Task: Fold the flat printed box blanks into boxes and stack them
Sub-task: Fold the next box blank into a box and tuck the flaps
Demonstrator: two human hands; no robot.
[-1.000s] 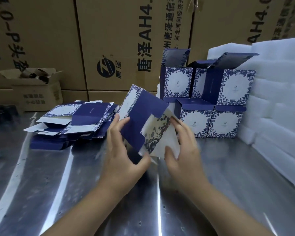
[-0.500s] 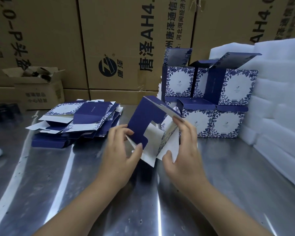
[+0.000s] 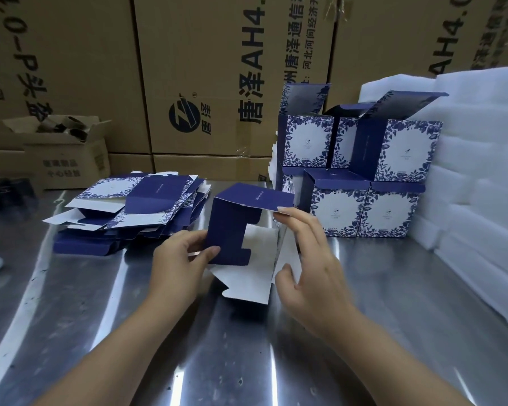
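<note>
A half-formed blue and white box blank [image 3: 235, 230] stands over the steel table [image 3: 247, 361] in the middle, its white bottom flaps hanging toward me. My left hand [image 3: 179, 262] pinches its left blue panel between thumb and fingers. My right hand [image 3: 308, 259] holds the right side, fingertips on the top blue panel's edge and thumb near a white flap. A pile of flat printed blanks [image 3: 129, 209] lies at the left. Folded floral boxes [image 3: 361, 177] are stacked in two tiers at the back right.
Large brown cartons [image 3: 206, 77] wall off the back. A small open carton [image 3: 62, 150] sits at the far left. White foam sheets [image 3: 481, 177] are stacked along the right edge of the table.
The blank has turned from a tilted, partly flat shape into an upright squared sleeve and come lower toward the table. Both hands shifted their hold along its sides.
</note>
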